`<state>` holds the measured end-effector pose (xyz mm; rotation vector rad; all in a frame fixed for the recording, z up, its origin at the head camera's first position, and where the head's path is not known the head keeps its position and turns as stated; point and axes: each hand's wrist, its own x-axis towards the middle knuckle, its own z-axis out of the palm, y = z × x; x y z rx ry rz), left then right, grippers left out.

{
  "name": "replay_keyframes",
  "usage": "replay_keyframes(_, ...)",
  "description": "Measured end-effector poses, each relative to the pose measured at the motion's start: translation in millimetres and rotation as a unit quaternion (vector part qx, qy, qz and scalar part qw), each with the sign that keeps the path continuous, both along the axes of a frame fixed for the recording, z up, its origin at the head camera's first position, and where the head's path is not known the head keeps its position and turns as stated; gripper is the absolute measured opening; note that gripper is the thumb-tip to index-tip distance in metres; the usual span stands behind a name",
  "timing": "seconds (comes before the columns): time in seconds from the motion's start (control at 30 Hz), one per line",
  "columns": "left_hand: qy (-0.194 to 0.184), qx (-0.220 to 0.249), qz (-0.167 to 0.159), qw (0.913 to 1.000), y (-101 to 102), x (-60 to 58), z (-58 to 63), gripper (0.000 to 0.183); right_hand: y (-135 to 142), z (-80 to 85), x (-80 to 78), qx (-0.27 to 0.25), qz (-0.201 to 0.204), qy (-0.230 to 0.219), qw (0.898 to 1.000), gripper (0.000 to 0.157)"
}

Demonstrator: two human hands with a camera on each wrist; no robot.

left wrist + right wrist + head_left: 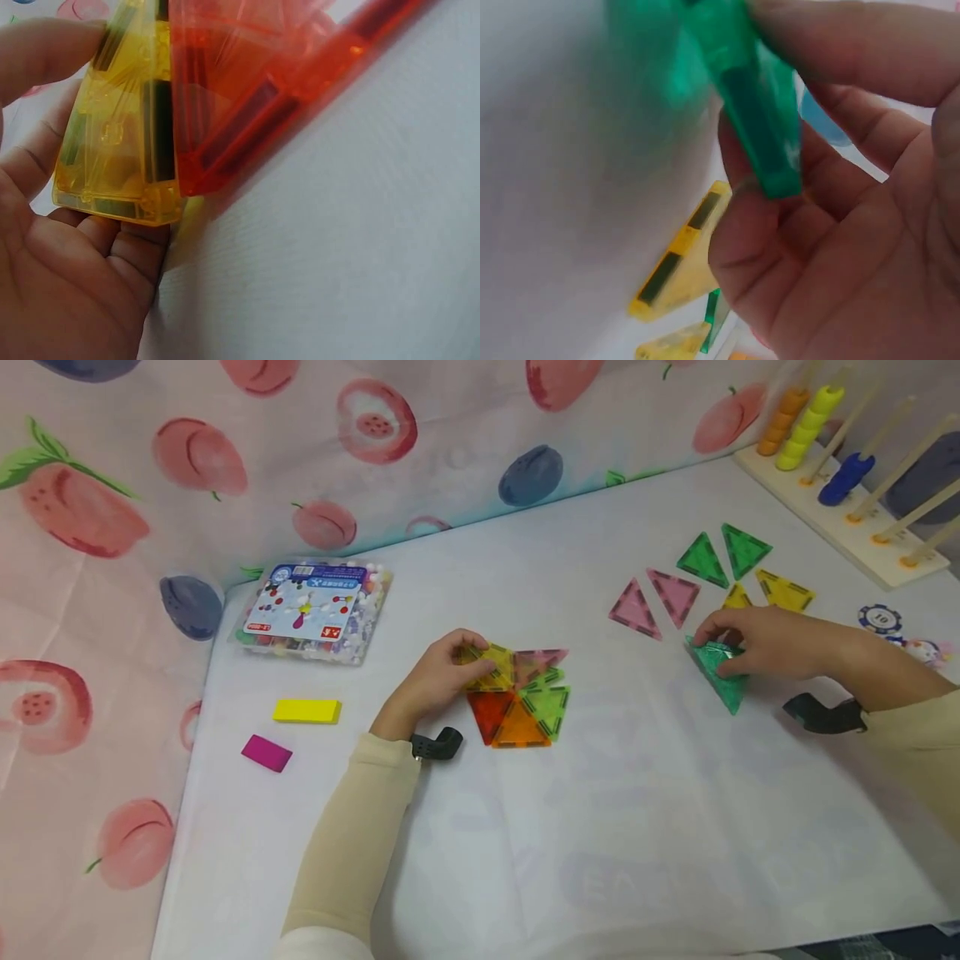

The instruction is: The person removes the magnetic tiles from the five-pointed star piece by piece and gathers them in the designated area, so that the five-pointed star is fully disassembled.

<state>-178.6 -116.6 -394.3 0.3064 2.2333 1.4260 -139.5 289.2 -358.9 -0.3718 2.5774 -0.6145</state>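
My left hand (442, 672) pinches a yellow translucent magnetic tile (112, 135) at the upper left of a cluster of joined triangle tiles. A red tile (490, 713), an orange tile (521, 728), a lime green tile (548, 710) and a pink tile (538, 663) complete that group on the table. In the left wrist view, the yellow tile's edge meets the red one. My right hand (772, 643) grips a green triangular magnetic tile (720, 670) between thumb and fingers, tilted, right of the cluster. The right wrist view shows it edge-on, partly blurred.
Beyond the right hand lie pink (635, 610), green (702, 560) and yellow (786, 591) triangle tiles. A bead-peg rack (840, 518) stands far right, near a poker chip (879, 618). At left are a clear box (311, 610), a yellow block (307, 711) and a magenta block (266, 753).
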Motion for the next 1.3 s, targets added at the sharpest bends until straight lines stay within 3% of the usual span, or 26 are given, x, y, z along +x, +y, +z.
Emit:
replay_keyframes(0.2,0.004,0.001,-0.001,1.0,0,-1.9,-3.9,0.028,3,2.4,7.6,0.023,-0.025,0.035,0.999,0.036)
replay_keyframes(0.33,0.002,-0.002,0.001,1.0,-1,-1.3,-2.2,0.028,-2,-3.6,14.3,0.035,-0.033,0.045,0.998,0.054)
replay_keyframes(0.4,-0.001,-0.004,0.004,1.0,-1,-0.2,1.3,0.027,-5,-7.4,16.8,0.04,-0.029,0.052,0.997,0.061)
replay_keyframes(0.63,0.0,0.003,0.005,1.0,3,10.8,24.1,0.027,-3,-11.6,12.2,0.051,-0.044,0.079,0.995,0.054)
replay_keyframes(0.7,-0.001,0.006,0.004,1.0,3,10.8,23.0,0.027,0,-9.4,10.0,0.054,-0.046,0.087,0.994,0.055)
replay_keyframes(0.9,0.001,0.009,0.005,0.9999,0,2.4,3.0,0.028,-11,15.5,3.6,0.031,-0.062,0.139,0.988,0.049)
replay_keyframes(1.03,0.004,0.009,0.009,0.9999,-1,0.5,-2.8,0.028,-45,13.6,-0.5,-0.037,-0.024,0.124,0.991,0.043)
replay_keyframes(1.17,0.004,0.017,0.006,0.9998,-2,-0.2,-6.9,0.03,-85,-5.4,-7.1,-0.094,0.034,0.068,0.993,0.043)
replay_keyframes(1.3,0.006,0.017,0.008,0.9998,-2,0.2,-8.4,0.03,-115,-19.0,-11.8,-0.118,0.082,0.044,0.989,0.046)
